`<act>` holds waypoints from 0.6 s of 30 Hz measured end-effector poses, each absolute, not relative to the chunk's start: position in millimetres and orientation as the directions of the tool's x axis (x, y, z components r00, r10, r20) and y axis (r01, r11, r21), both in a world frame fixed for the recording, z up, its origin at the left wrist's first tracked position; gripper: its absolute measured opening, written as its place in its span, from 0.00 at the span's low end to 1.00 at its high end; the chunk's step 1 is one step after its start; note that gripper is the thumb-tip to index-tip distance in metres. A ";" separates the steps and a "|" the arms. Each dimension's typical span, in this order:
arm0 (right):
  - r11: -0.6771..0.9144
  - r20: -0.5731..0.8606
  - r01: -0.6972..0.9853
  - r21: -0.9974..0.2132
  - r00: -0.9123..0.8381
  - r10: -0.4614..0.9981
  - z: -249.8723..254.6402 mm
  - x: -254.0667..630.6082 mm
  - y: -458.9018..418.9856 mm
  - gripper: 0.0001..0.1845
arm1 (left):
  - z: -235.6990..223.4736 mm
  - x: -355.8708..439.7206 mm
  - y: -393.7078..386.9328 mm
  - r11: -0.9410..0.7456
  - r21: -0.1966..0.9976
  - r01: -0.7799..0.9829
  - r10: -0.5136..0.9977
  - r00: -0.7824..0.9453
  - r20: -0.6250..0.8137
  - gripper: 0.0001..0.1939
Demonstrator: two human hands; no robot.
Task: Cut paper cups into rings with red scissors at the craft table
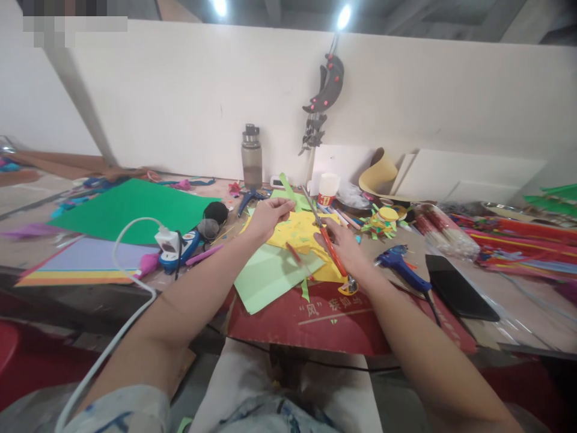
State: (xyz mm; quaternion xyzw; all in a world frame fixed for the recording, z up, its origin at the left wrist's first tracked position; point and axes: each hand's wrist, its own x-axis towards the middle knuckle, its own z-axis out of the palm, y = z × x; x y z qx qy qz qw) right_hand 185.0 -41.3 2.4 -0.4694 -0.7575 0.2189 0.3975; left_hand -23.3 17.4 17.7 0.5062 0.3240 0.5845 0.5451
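Observation:
My left hand [269,218] is closed in a pinch on a strip of light green paper [288,191] that stands up from its fingers. My right hand [345,248] lies over the red-handled scissors [328,240]; its fingers rest on the handles and the blades point away toward the back. Whether that hand is gripping them I cannot tell. Both hands hover over yellow paper [301,231] and a light green sheet [269,273] on a red board [324,322].
A large green sheet [130,210] and stacked coloured paper [85,261] lie left, by a power strip [174,245] with a white cable. A bottle [251,157] stands at the back. A blue glue gun [401,267], a black phone [457,288] and bundled sticks [444,231] lie right.

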 end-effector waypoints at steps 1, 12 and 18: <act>0.458 0.393 0.536 -0.709 -0.239 0.888 2.6 184.9 -41.6 0.23 | 19.5 -23.8 16.7 -0.198 0.928 -0.315 0.965 0.102 0.241 0.15; 0.344 0.284 0.373 -0.862 -0.207 0.936 -4.8 183.2 -37.8 0.25 | 48.4 -20.3 12.4 -0.215 0.906 -0.365 0.961 0.087 0.263 0.13; 0.261 0.224 0.149 -0.954 -0.226 0.948 7.2 177.8 -46.1 0.25 | 64.4 -5.3 15.1 -0.208 0.904 -0.373 0.963 0.084 0.256 0.12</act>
